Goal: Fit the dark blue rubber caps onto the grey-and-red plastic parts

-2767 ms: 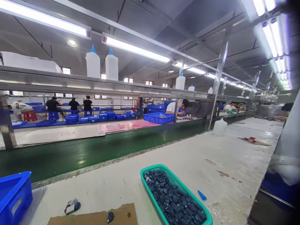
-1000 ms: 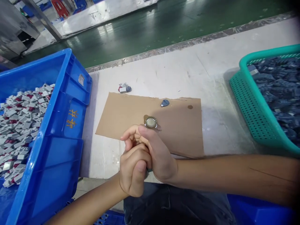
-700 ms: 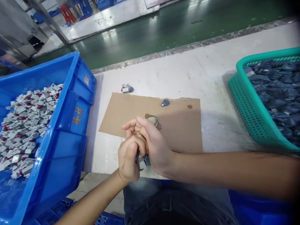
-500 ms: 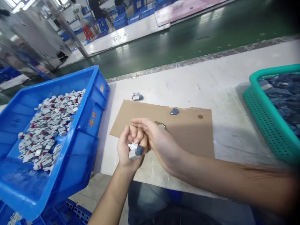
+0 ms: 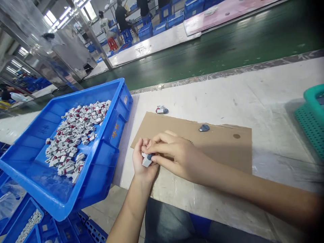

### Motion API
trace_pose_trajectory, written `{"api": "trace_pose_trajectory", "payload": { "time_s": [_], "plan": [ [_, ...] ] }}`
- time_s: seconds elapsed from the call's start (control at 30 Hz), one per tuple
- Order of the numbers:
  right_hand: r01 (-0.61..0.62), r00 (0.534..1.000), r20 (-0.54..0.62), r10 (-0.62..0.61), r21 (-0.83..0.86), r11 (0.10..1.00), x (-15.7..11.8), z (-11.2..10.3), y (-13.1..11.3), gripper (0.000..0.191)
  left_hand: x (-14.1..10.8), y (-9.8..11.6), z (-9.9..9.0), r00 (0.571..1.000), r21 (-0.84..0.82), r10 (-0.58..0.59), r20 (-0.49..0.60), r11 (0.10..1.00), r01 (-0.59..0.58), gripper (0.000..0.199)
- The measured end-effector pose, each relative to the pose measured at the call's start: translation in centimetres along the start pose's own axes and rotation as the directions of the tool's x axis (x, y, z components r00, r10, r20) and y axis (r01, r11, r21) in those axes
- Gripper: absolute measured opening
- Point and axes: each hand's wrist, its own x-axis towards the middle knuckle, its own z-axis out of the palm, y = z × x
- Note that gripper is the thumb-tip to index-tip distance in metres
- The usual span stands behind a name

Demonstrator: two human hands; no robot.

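Observation:
In my left hand [image 5: 144,162], palm up with fingers curled, lies a small white-and-dark-blue plastic part [image 5: 146,160]. My right hand [image 5: 177,153] reaches over from the right, its thumb and fingertips closed on the part's dark blue end. Both hands are over the near edge of a brown cardboard sheet [image 5: 222,148]. A loose dark blue piece [image 5: 204,128] rests on the cardboard. Just beyond its far left edge sits another part [image 5: 162,109] in white, dark blue and red. A round patterned object seen earlier is mostly hidden behind my right hand.
At left stands a blue bin [image 5: 101,155] holding many white-and-red parts [image 5: 73,135]. A green basket [image 5: 310,125] is at the right edge. Beyond the white table [image 5: 215,91] runs a green conveyor belt [image 5: 227,44]. People sit and stand farther back. More blue crates [image 5: 58,233] are below left.
My right hand has turned and come over my left palm, its fingers now meeting the part. The camera view has shifted left, moving the scene rightward.

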Motion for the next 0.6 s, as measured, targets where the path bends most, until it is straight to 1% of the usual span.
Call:
{"api": "trace_pose_trajectory", "payload": {
  "time_s": [0.07, 0.17, 0.27, 0.33, 0.43, 0.5, 0.53, 0.57, 0.6],
  "plan": [
    [0.026, 1.000, 0.000, -0.026, -0.004, 1.000, 0.1, 0.0, 0.4, 0.014, 0.0, 0.1, 0.0, 1.000, 0.003, -0.025, -0.001, 1.000, 0.025, 0.038],
    [0.068, 0.998, -0.008, -0.068, -0.003, 0.998, 0.2, 0.1, 1.0, 0.014, 0.1, 0.3, -0.1, 0.996, 0.025, -0.089, 0.008, 0.996, 0.089, 0.037],
    [0.067, 0.997, -0.033, -0.067, -0.001, 0.998, 0.2, 0.3, 1.3, 0.015, 0.2, 0.4, -0.2, 0.990, 0.066, -0.138, 0.024, 0.988, 0.137, 0.037],
    [0.054, 0.998, -0.044, -0.054, 0.005, 0.999, 0.1, 0.4, 1.4, 0.015, 0.3, 0.5, -0.2, 0.990, 0.096, -0.139, 0.034, 0.986, 0.135, 0.037],
    [0.052, 0.997, -0.052, -0.050, 0.036, 0.998, 0.1, 0.4, 1.2, 0.016, 0.4, 0.6, -0.3, 0.993, 0.163, -0.108, 0.053, 0.982, 0.098, 0.035],
    [0.027, 0.998, -0.065, -0.021, 0.102, 0.994, 0.2, 0.2, 0.7, 0.017, 0.3, 0.3, -0.3, 0.995, 0.231, -0.069, 0.074, 0.972, 0.050, 0.033],
    [-0.009, 0.996, -0.087, 0.022, 0.150, 0.989, 0.3, 0.1, 0.4, 0.018, 0.2, 0.1, -0.2, 0.995, 0.271, -0.040, 0.090, 0.962, 0.015, 0.033],
    [-0.064, 0.989, -0.118, 0.091, 0.212, 0.975, 0.3, 0.1, 0.1, 0.019, 0.0, -0.3, -0.1, 0.994, 0.314, -0.005, 0.113, 0.949, -0.031, 0.034],
    [-0.129, 0.970, -0.162, 0.180, 0.284, 0.950, 0.3, 0.1, -0.2, 0.020, -0.4, -0.7, -0.1, 0.989, 0.358, 0.037, 0.145, 0.929, -0.088, 0.035]
  ]
}}
